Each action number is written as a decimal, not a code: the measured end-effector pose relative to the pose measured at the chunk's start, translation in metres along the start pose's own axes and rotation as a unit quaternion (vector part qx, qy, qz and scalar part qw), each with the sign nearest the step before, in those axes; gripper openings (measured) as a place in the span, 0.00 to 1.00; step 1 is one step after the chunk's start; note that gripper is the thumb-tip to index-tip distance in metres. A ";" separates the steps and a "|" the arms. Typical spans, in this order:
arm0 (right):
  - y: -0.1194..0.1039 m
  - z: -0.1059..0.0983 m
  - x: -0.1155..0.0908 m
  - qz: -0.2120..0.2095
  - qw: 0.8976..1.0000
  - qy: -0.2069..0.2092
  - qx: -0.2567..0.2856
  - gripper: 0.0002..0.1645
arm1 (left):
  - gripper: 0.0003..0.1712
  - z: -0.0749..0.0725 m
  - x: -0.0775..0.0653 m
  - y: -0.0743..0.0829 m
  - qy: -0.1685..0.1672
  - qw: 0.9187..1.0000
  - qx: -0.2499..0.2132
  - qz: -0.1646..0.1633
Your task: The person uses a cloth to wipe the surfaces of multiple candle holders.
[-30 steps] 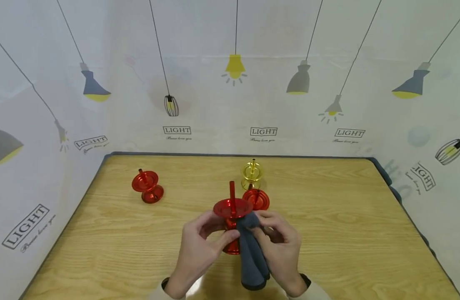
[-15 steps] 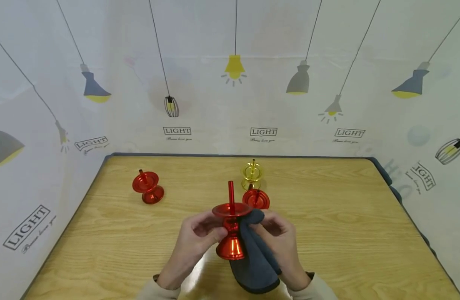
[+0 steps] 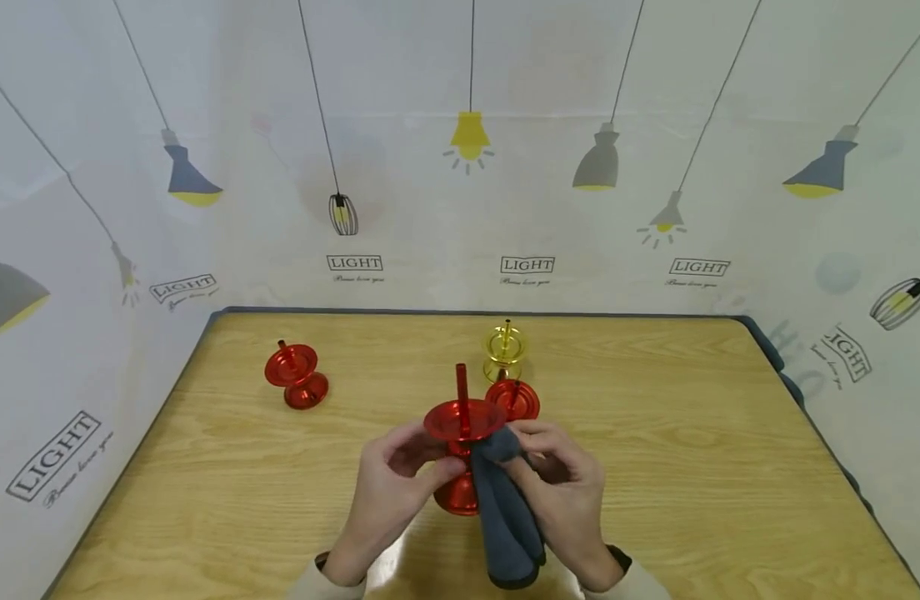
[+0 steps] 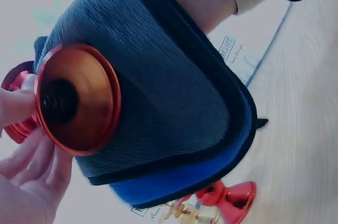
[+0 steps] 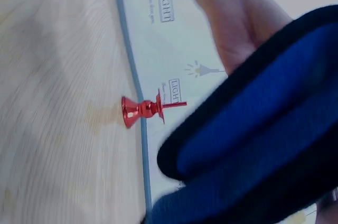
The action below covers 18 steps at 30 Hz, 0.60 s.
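A shiny red candlestick point(image 3: 467, 419), with a wide dish and a tall upright stem, is held above the table in front of the body. My left hand point(image 3: 394, 482) pinches its waist, thumb on the near side. In my right hand point(image 3: 567, 493) a dark blue-grey cloth point(image 3: 507, 521) with black edging is pinched against the right side of the candlestick, just under the dish. The cloth hangs down past the base. From the left wrist view, the hollow underside of the base point(image 4: 95, 102) faces the camera, with the cloth point(image 4: 153, 86) spread behind it.
Another red candlestick point(image 3: 304, 387) stands at the left of the wooden table point(image 3: 700, 467). Beyond the hands, a red candlestick point(image 3: 514, 402) stands partly hidden, with a gold one point(image 3: 502, 350) behind it. A white printed sheet point(image 3: 400, 150) walls the back and sides.
Half a second ago the cloth's lower end hung further left, spread beneath the base; now it is narrower and overlaps the base's right side. Both hands keep their hold.
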State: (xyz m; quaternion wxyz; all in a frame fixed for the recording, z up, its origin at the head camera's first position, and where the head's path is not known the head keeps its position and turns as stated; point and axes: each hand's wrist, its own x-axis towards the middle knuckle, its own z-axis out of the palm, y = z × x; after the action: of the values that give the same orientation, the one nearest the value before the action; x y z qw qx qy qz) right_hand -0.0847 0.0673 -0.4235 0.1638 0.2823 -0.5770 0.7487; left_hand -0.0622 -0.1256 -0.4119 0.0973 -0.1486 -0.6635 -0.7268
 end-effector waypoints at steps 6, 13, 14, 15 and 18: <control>-0.003 -0.003 0.005 0.118 0.993 0.010 0.016 0.13 | 0.17 -0.003 0.002 -0.006 -0.036 0.997 -0.062 0.029; -0.001 0.000 0.003 0.084 0.996 0.024 -0.005 0.13 | 0.17 -0.001 0.007 -0.001 -0.007 0.999 0.029 -0.030; 0.000 0.001 0.002 0.068 0.997 0.023 -0.011 0.13 | 0.18 -0.001 0.007 -0.001 -0.004 0.999 0.035 -0.036; 0.000 0.002 0.002 0.057 0.998 0.022 -0.015 0.13 | 0.20 -0.001 0.008 0.000 0.001 0.998 0.034 -0.043; 0.001 0.004 0.004 0.049 0.998 0.020 -0.019 0.13 | 0.21 -0.003 0.008 0.000 0.010 0.999 0.010 -0.050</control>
State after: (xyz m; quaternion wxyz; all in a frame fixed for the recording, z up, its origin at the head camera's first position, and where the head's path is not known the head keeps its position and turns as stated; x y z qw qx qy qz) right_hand -0.0877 0.0633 -0.4212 0.1439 0.2353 -0.6009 0.7502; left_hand -0.0705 -0.1280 -0.4097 0.0687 -0.1072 -0.6760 -0.7258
